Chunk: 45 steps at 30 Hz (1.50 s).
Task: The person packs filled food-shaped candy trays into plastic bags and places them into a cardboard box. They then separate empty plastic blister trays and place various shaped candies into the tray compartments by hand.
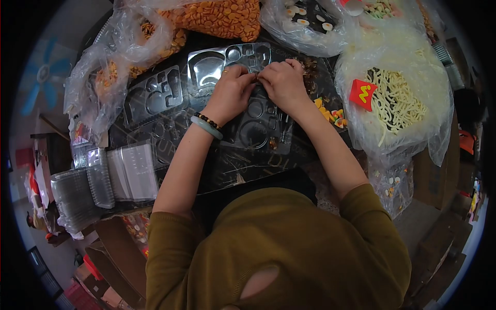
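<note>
On the dark desk (222, 170), clear trays (155, 98) lie flat and spread, probably to keep their hollows reachable. Over them, the left hand (231, 92) and right hand (283, 85) nearly meet, fingers bent inward; whether these clamp anything, I cannot tell.

Blue fan (43, 75) far left; cardboard box (119, 248) lower left; brown carton (439, 178) right.

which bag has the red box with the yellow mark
The bag of pale noodle-like pieces, right of the right hand: the yellow-marked red box shows only there.
</note>
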Available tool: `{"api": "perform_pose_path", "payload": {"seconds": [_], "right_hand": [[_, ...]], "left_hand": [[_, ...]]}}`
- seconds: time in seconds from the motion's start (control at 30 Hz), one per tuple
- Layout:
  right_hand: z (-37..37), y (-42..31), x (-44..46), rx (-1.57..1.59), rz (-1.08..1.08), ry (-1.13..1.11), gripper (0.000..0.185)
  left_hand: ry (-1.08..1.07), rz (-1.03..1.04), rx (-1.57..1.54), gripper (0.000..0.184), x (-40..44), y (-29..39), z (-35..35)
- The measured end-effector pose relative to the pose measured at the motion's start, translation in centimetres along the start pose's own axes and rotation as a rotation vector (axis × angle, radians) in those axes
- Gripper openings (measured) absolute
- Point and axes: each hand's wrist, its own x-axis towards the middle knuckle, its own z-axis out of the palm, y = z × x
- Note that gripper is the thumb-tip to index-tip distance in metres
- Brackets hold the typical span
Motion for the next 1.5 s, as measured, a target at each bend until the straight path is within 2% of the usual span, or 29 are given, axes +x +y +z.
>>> {"api": "perform_pose_path", "payload": {"seconds": [0.1,0.2,0.23,0.3,0.4,0.43,0.5,0.57,0.67,0.7,0.8,0.9,1.0,1.1,1.13,1.2,1.23,1.3,1.4,1.5], "right_hand": [[-0.3,0.1,0.2,-0.087,-0.089,-0.007,0.008],[-1.5,1.0,-0.2,0.012,-0.138,0.053,0.011],[-2.9,1.9,-0.4,0.216,-0.007,-0.018,0.014],[-6.4,3.2,-1.8,0.307,0.178,0.112,0.015],[-10.0,5.1,-4.5,0.067,0.444,-0.174,0.021],[-9.8,6.0,-5.5,-0.022,0.384,-0.226,0.025],[-9.3,6.1,-6.3,-0.033,0.399,-0.336,0.026],[-8.9,6.2,-6.6,-0.04,0.412,-0.267,0.026],[-8.8,5.9,-6.1,0.117,0.48,-0.133,0.024],[-8.8,5.7,-5.6,0.177,0.498,-0.116,0.024],[-6.8,6.3,-4.8,0.172,0.492,-0.119,0.024],[-5.9,6.8,-3.8,0.117,0.489,-0.156,0.024],[-6.1,7.4,-3.7,0.106,0.533,-0.16,0.026],[-7.1,7.0,-4.0,0.188,0.567,0.02,0.026],[-7.5,5.2,-3.8,0.239,0.599,0.064,0.025],[-6.9,1.6,-3.2,0.498,0.587,0.058,0.022],[-7.2,-1.9,-2.7,0.614,0.588,-0.058,0.019],[-5.6,-7.6,-2.0,0.615,0.341,-0.146,0.019],[-2.3,-13.3,-0.9,0.672,0.228,-0.309,0.018],[1.3,-15.1,-0.3,0.529,0.024,-0.417,0.023]], "left_hand": [[-0.041,0.025,0.032,0.032,-0.1,0.3,-0.5],[-0.116,0.078,0.128,0.037,-0.1,0.7,-0.8],[-0.131,0.091,0.17,0.039,-0.1,0.8,-0.8],[-0.13,0.102,0.211,0.044,-0.2,1.0,-0.8],[-0.18,0.08,0.276,0.048,-0.2,1.3,-0.7],[-0.194,0.06,0.324,0.047,-0.1,1.6,-0.6],[-0.192,0.027,0.387,0.047,0.4,2.2,-0.1],[-0.166,-0.008,0.423,0.048,0.4,2.4,0.3],[-0.014,-0.046,0.155,0.056,-1.2,3.1,-1.8],[-0.035,-0.104,0.115,0.064,-2.3,3.7,-3.5],[-0.095,-0.143,0.275,0.081,-7.2,4.1,-8.4],[-0.132,-0.374,0.291,0.09,-12.5,4.6,-11.7],[-0.104,-0.53,0.146,0.087,-16.5,4.4,-12.0],[-0.015,-0.442,0.292,0.075,-17.8,3.6,-10.1],[0.059,-0.428,0.228,0.071,-17.3,4.1,-9.6],[0.151,-0.435,0.236,0.067,-16.8,4.4,-8.2],[0.186,-0.449,0.254,0.066,-16.9,4.3,-7.3],[0.265,-0.448,0.27,0.065,-17.2,4.3,-6.1],[0.354,-0.444,0.253,0.064,-17.3,4.4,-5.5],[0.399,-0.429,0.219,0.059,-17.7,4.1,-5.0]]}}
